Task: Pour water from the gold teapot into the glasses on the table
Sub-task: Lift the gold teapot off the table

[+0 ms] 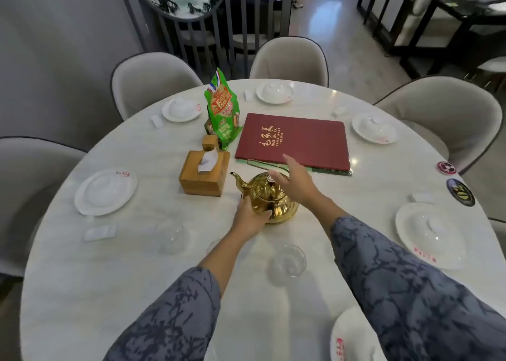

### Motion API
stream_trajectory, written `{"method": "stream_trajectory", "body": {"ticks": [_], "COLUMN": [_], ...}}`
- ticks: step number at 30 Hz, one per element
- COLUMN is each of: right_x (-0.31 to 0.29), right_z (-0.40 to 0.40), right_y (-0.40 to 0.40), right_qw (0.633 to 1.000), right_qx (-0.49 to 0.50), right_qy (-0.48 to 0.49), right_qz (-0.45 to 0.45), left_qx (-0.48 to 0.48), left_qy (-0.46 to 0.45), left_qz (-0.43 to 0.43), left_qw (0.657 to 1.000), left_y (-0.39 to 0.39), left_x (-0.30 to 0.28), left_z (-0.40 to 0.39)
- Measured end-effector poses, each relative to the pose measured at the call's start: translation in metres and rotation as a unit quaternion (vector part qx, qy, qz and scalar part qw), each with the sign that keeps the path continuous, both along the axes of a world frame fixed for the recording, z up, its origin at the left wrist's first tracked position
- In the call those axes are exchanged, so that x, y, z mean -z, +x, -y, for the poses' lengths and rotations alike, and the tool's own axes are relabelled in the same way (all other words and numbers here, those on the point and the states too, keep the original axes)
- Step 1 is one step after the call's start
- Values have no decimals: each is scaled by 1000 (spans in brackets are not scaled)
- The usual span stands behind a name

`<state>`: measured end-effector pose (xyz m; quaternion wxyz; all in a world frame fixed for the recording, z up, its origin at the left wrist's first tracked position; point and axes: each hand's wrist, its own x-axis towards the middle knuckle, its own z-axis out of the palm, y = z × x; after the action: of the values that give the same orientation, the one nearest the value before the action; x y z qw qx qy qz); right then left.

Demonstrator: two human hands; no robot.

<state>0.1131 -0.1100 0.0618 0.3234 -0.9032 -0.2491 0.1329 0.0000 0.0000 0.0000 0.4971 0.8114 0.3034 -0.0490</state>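
A gold teapot (267, 196) stands on the white round table (137, 278), spout pointing left, its thin handle folded back toward the menu. My left hand (250, 218) presses against the pot's near side, fingers wrapped on its belly. My right hand (294, 181) hovers over the lid and the pot's right side, fingers spread, gripping nothing. Clear glasses stand nearer me: one (171, 236) at the left, one (287, 262) at the right, and a third (215, 247) partly hidden behind my left forearm.
A wooden tissue box (204, 174) stands just left of the spout. A red menu (295, 141) and a green snack bag (223, 111) lie behind the pot. White covered plate settings (105, 192) ring the table's edge, with grey chairs around.
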Motion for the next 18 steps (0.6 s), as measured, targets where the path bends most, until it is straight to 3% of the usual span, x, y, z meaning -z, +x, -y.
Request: {"method": "stream_trajectory", "body": {"ticks": [10,18], "right_x": [13,16], "right_z": [-18,-18], "right_y": [27,26], "right_qw": [986,963], "right_qx": [60,98], "right_qy": [129,188], "right_qz": [-82,-167], "left_qx": [-132,-258], "left_qy": [-124,-283], "left_qz": [-24,-13], "left_qw": [983,923], "left_y": [27,31], "left_x": [11,14], "left_z": [11,12]}}
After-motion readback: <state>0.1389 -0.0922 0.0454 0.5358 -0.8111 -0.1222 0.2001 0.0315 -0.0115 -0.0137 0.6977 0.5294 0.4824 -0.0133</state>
